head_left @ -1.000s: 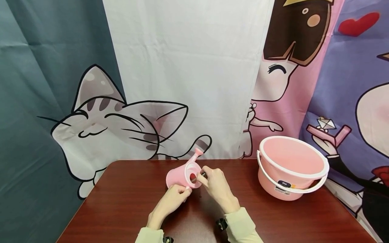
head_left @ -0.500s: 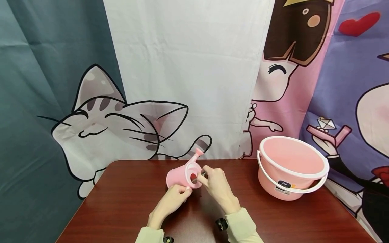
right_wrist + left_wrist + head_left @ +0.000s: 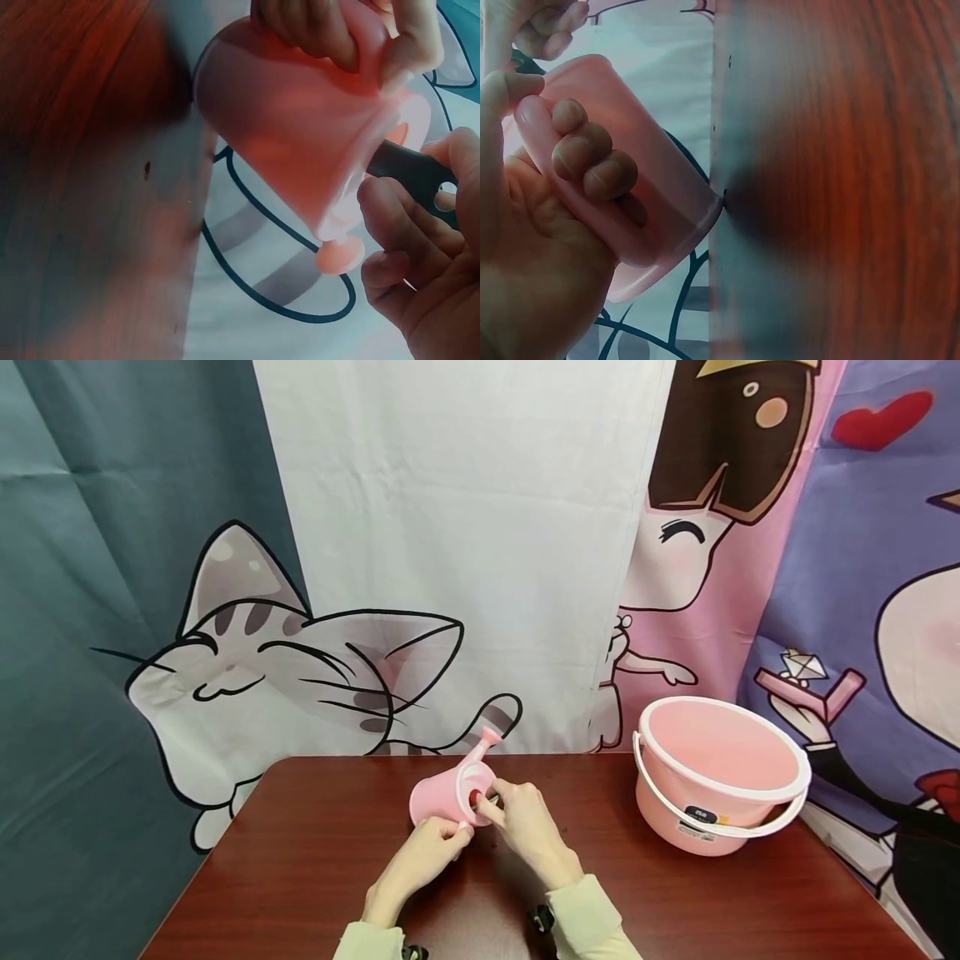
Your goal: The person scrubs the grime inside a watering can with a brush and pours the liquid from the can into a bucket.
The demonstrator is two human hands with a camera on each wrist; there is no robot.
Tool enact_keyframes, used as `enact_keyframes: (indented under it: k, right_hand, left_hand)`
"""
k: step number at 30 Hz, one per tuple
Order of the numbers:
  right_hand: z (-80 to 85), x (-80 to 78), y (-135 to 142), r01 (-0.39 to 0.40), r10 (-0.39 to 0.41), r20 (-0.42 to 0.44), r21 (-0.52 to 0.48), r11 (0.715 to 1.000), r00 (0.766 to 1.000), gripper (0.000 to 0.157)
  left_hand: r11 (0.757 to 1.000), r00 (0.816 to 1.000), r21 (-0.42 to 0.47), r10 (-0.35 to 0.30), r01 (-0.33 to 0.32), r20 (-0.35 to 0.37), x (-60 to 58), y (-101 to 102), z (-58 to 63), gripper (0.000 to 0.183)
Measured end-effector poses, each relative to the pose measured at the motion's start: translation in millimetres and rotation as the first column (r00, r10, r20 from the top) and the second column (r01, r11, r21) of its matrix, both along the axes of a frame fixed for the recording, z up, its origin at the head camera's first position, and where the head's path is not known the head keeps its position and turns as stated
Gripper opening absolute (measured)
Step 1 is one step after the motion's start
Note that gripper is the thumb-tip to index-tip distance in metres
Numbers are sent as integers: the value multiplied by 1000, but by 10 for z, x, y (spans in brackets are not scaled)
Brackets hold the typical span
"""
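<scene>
A pink watering can (image 3: 435, 797) is tilted on the table, its mouth facing right and its spout (image 3: 482, 745) pointing up. My left hand (image 3: 431, 847) grips it, fingers curled round the can's handle (image 3: 634, 244) in the left wrist view. At the mouth, my right hand (image 3: 525, 827) pinches a flat dark handle (image 3: 412, 171) with a hole near its end. The far part of that tool is hidden inside the can, so I cannot tell its kind. Something red (image 3: 474, 797) shows within the opening.
A larger pink bucket (image 3: 678, 822) with a white rim and white carrying handle stands on the right of the brown wooden table (image 3: 300, 877). Cloth printed with cartoon figures (image 3: 465, 527) hangs behind the table's far edge.
My right hand has shifted slightly left, closer to the can's mouth, with the dark-handled tool. The left hand and the watering can have barely moved.
</scene>
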State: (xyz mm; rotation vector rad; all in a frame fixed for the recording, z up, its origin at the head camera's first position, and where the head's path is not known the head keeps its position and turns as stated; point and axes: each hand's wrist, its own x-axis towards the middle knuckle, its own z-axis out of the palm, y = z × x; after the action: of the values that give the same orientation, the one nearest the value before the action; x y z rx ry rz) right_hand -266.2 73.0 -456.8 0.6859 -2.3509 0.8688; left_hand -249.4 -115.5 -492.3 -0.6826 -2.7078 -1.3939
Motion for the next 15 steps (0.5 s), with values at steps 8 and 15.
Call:
enact_keyframes:
  k: [8, 15]
  right_hand:
    - [122, 25, 56, 22, -22, -53, -7, 1000, 998, 15]
    - [267, 91, 89, 55, -56, -33, -26, 998, 998, 12]
  left_hand:
    - [1000, 1000, 19, -12, 12, 13, 2, -6, 18, 46]
    - [999, 999, 24, -29, 29, 28, -10, -6, 10, 46]
